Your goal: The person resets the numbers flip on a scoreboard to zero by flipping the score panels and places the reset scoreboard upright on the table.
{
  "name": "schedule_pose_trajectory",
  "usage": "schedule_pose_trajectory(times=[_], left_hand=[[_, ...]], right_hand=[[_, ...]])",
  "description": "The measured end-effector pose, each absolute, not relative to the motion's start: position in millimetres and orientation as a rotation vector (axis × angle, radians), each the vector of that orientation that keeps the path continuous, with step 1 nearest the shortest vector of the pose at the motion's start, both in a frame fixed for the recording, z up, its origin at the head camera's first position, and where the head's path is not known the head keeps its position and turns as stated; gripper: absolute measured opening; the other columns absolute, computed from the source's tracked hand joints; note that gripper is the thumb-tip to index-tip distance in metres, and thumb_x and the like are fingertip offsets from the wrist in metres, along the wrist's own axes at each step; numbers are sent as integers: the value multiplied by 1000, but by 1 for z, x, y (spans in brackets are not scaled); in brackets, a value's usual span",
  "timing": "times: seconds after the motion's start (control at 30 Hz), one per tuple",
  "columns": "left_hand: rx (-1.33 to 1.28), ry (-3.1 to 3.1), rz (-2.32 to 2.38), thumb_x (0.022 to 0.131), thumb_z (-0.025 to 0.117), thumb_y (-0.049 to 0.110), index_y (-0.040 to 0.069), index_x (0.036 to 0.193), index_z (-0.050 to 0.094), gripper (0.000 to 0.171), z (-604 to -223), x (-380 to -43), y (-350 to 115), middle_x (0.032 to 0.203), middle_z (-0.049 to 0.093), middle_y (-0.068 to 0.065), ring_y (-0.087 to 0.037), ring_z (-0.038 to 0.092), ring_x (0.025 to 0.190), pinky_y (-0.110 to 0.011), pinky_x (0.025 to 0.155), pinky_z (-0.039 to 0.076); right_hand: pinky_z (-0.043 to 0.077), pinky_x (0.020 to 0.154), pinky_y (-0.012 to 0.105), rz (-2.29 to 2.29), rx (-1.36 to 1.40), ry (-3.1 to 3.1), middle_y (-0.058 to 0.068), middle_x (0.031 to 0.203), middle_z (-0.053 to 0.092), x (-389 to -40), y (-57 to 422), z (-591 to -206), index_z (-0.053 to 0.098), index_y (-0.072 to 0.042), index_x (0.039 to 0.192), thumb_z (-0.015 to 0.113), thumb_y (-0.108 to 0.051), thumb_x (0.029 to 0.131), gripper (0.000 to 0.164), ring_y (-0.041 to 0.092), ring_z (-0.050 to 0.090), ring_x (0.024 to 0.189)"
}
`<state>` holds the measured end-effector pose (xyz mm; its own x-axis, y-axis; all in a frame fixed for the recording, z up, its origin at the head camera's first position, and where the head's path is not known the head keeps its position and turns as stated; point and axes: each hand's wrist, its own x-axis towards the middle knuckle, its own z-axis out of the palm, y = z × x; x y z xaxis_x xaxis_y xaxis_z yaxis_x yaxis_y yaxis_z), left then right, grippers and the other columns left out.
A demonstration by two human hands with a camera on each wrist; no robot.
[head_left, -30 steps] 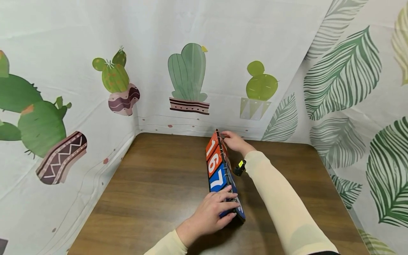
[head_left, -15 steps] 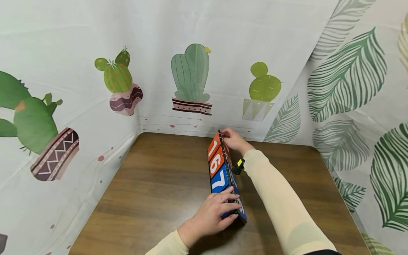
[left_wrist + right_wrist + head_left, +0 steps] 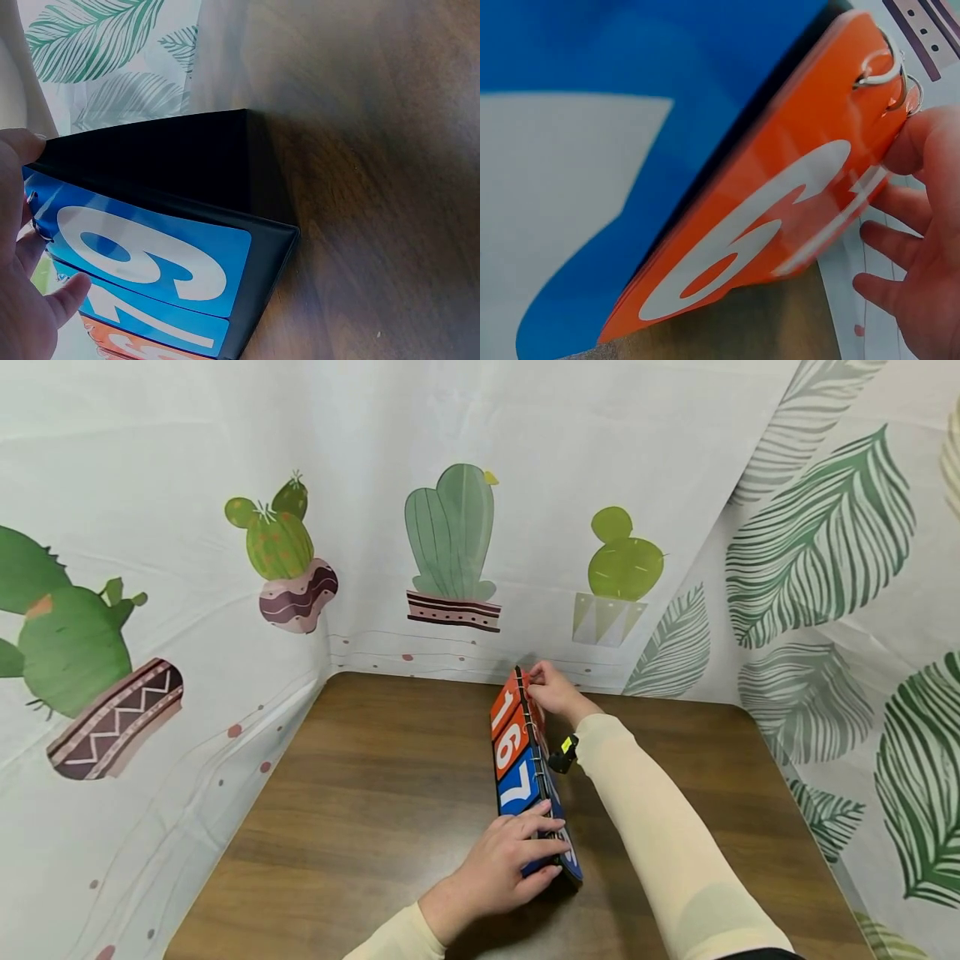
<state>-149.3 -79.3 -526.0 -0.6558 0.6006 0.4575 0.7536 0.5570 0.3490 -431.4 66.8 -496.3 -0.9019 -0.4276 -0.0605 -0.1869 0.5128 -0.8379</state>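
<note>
While one flip scoreboard (image 3: 519, 768) stands tented lengthwise on the wooden surface (image 3: 360, 810), two hands hold it, one near each end. Three numbers show plainly on its left face from above: a white 1 and a white 6 on two orange cards (image 3: 510, 735), then a white 7 on a blue card (image 3: 517, 787); the left hand (image 3: 498, 867) partly covers a fourth card, and the left wrist view shows a blue 6 there. At least three metal rings (image 3: 885, 71) bind the orange end.

The left hand is clamped across the ridge at the near end, its fingers slightly spread. The right hand (image 3: 557, 691) pinches the far orange end beside the rings between thumb and forefinger, the other fingers apart; how many cards it grips cannot be told. Four potted cacti (image 3: 453, 547) are printed on the white cloth (image 3: 360, 427) behind.
</note>
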Motion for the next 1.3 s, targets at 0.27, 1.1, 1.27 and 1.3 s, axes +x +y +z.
schedule_pose_trajectory(times=[0.27, 1.1, 1.27, 1.3], left_hand=[[-1124, -2500, -720, 101, 63, 37, 28, 129, 72, 30, -526, -150, -78, 144, 62, 6, -24, 46, 149, -44, 106, 51], [-1089, -2543, -764, 101, 64, 37, 32, 130, 70, 30, -528, -149, -78, 147, 60, 8, -20, 43, 151, -47, 107, 50], [-1088, -2549, -776, 101, 65, 38, 31, 130, 71, 30, -529, -148, -78, 147, 59, 10, -19, 42, 152, -47, 108, 50], [-1091, -2544, -768, 101, 65, 38, 31, 130, 71, 30, -529, -148, -78, 147, 59, 9, -20, 43, 151, -47, 107, 50]], right_hand=[[53, 99, 50, -1189, -437, 2610, 23, 133, 61, -430, 82, -497, 50, -8, 139, 55, -37, 102, 47, 37, 62, 116], [61, 72, 35, -1755, 138, 2172, 21, 143, 51, -427, 138, -486, 42, -11, 156, 63, -22, 99, 61, 17, 62, 74], [57, 56, 27, -1893, 158, 2091, 22, 141, 53, -427, 141, -472, 39, -10, 158, 61, -20, 101, 62, 13, 60, 54], [57, 56, 27, -1920, 166, 2074, 22, 143, 52, -428, 140, -469, 39, -11, 159, 60, -20, 101, 62, 13, 61, 55]])
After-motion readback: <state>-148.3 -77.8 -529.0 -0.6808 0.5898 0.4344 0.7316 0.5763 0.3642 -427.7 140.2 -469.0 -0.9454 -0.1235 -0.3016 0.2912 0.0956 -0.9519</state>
